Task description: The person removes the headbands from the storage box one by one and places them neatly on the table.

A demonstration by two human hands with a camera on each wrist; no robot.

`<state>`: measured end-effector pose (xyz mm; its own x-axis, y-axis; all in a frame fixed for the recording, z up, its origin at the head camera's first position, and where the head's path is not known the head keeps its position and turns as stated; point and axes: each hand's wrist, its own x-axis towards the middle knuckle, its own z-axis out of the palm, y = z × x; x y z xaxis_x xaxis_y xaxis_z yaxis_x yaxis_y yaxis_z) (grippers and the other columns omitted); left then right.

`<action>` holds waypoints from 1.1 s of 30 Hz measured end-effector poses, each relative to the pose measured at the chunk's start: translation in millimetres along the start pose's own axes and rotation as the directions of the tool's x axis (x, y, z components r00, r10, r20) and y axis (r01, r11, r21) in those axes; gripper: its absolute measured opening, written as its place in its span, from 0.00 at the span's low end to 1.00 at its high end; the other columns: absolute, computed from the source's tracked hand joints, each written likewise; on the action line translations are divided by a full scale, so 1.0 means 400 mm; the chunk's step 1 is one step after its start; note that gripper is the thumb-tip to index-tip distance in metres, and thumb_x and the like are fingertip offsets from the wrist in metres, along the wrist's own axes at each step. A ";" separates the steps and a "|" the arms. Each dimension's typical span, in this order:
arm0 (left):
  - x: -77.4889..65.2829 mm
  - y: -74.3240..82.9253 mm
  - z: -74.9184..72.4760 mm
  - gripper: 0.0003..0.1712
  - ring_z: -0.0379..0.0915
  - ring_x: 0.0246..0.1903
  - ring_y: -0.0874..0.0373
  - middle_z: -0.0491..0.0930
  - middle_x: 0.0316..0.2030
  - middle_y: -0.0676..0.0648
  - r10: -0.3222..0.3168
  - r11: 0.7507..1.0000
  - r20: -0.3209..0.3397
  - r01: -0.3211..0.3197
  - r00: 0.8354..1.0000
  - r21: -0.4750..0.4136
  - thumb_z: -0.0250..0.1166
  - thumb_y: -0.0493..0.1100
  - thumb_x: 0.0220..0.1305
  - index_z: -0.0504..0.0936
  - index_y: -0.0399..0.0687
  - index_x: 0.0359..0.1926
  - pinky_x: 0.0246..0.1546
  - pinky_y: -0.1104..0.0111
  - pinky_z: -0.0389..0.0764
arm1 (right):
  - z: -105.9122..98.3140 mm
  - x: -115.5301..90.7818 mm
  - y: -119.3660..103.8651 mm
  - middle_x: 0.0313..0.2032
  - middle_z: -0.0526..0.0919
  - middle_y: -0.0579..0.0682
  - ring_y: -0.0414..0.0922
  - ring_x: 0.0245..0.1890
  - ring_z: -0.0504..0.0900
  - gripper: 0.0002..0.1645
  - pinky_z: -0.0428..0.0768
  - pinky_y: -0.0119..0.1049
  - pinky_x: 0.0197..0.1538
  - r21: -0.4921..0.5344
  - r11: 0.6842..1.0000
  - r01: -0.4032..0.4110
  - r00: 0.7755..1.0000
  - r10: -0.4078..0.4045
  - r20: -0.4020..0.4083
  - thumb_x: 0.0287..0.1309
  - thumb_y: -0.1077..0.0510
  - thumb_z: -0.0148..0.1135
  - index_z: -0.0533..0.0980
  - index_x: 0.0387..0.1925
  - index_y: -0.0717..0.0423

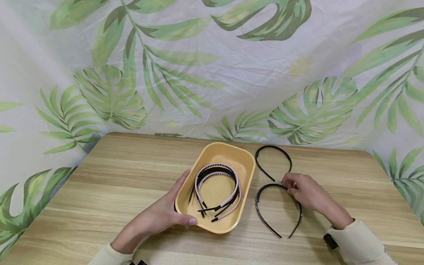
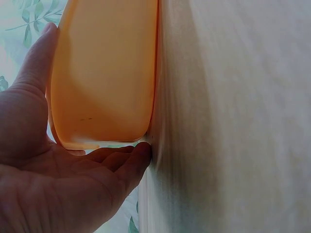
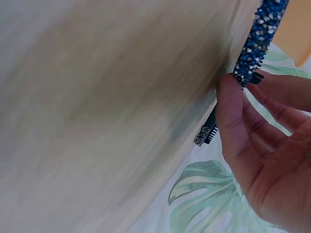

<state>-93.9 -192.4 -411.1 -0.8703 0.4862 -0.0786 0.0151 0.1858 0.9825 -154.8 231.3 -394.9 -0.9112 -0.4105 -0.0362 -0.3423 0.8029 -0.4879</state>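
Head view: the left hand (image 1: pixel 162 211) grips the yellow bin (image 1: pixel 244 162) near its near-left corner, apparently steadying it and its overlapping headbands (image 1: pixel 216 170). Beside it, the right hand (image 1: pixel 306 191) pinches a studded headband (image 3: pixel 261 41) near its crown; a black headband (image 1: pixel 269 147) lies toward the desk's (image 1: pixel 139 176) far edge.

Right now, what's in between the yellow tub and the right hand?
The head view shows part of the sparkly headband, which the right hand pinches, and the lower ends of the plain black headband.
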 end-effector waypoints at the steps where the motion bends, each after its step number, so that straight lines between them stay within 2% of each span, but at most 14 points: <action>1: 0.000 0.000 0.000 0.79 0.73 0.61 0.40 0.46 0.83 0.37 0.000 1.000 0.001 0.000 1.000 0.000 0.84 0.39 0.51 0.33 0.60 0.85 0.56 0.71 0.81 | 0.000 0.000 0.000 0.32 0.81 0.45 0.41 0.32 0.74 0.10 0.72 0.36 0.37 0.000 1.000 0.000 1.000 0.000 0.001 0.62 0.72 0.64 0.82 0.42 0.58; 12: 0.000 0.001 0.001 0.79 0.73 0.62 0.40 0.46 0.83 0.37 -0.005 1.000 -0.003 0.005 1.000 0.007 0.83 0.38 0.50 0.33 0.59 0.85 0.55 0.71 0.81 | 0.001 0.001 -0.001 0.33 0.81 0.45 0.40 0.31 0.73 0.10 0.73 0.37 0.37 -0.009 1.000 -0.015 1.000 0.016 0.010 0.63 0.71 0.64 0.82 0.42 0.57; 24: -0.001 0.003 0.000 0.78 0.75 0.62 0.41 0.44 0.84 0.37 -0.013 1.000 -0.015 0.013 1.000 0.027 0.84 0.40 0.50 0.34 0.68 0.85 0.58 0.71 0.79 | 0.002 0.002 -0.004 0.31 0.81 0.45 0.41 0.31 0.75 0.09 0.74 0.39 0.37 -0.028 0.999 -0.022 1.000 0.022 0.007 0.62 0.71 0.65 0.82 0.42 0.57; 33: 0.000 0.000 0.001 0.78 0.74 0.62 0.40 0.44 0.84 0.37 -0.008 1.000 -0.008 0.008 1.000 0.014 0.84 0.40 0.50 0.34 0.68 0.85 0.57 0.70 0.81 | 0.003 0.000 -0.007 0.31 0.82 0.45 0.41 0.31 0.75 0.09 0.74 0.39 0.36 -0.036 0.999 -0.022 1.000 0.022 0.000 0.62 0.70 0.65 0.83 0.42 0.57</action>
<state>-93.9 -192.0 -411.1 -0.8744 0.4777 -0.0846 0.0154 0.2016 0.9794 -153.6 228.4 -394.3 -0.9182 -0.3932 -0.0472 -0.3307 0.8267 -0.4552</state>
